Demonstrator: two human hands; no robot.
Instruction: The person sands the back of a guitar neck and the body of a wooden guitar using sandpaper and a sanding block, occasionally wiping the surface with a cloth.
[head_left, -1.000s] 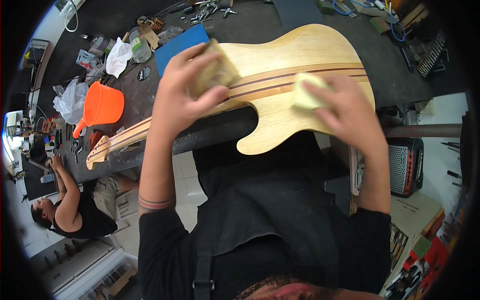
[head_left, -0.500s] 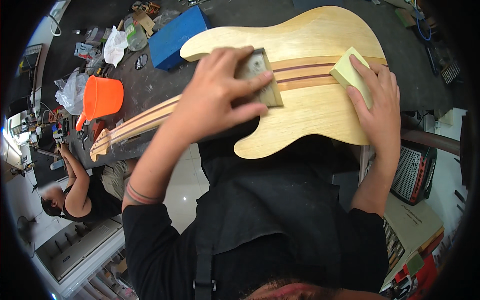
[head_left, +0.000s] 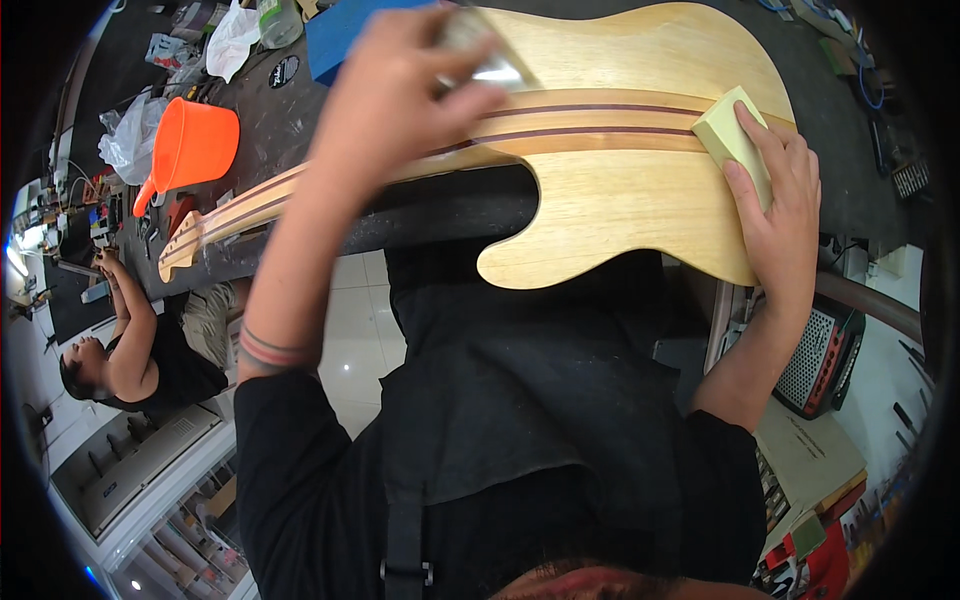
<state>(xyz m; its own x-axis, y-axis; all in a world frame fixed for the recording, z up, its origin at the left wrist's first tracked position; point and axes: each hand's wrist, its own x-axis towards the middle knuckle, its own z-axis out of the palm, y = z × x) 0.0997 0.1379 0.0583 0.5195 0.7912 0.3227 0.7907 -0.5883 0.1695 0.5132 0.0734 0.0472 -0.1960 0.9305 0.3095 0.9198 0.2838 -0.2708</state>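
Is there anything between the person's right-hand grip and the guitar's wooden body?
Yes: a pale yellow block, held by the right-hand grip, sits between it and the wooden body, toward the body's right end. Nothing else visible stands between them.

Free path over guitar [head_left: 620, 190] between left hand [head_left: 402, 98] and right hand [head_left: 777, 190], blue block [head_left: 332, 42] obstructing beside left hand, orange scoop [head_left: 200, 145] as obstacle near guitar neck [head_left: 250, 207]
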